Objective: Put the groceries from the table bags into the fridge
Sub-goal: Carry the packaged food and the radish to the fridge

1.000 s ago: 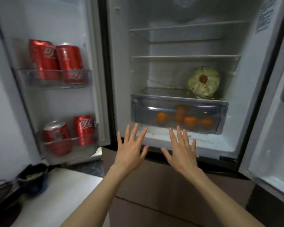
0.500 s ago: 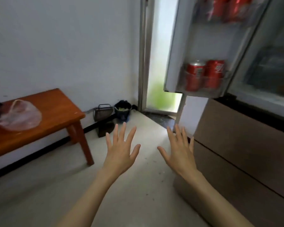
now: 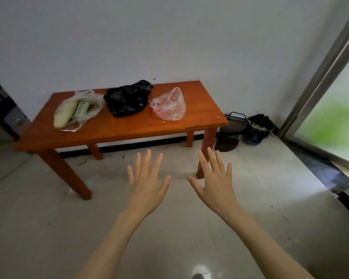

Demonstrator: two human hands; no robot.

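Fig.: Left hand (image 3: 147, 185) and right hand (image 3: 215, 183) splayed, holding nothing. Table (image 3: 129, 127) at 11 o'clock carries clear bag (image 3: 78, 109), black bag (image 3: 128, 99), pink bag (image 3: 169, 105). Thin film, prob. limp, slippery; lift by handle loops, support underneath.

Three bags in a row on the low wooden table (image 3: 129, 127): clear bag (image 3: 77, 110) at left, slumped, pale produce showing inside; crumpled black bag (image 3: 127, 99) in the middle; pinkish see-through bag (image 3: 169, 106) at right, handles up.
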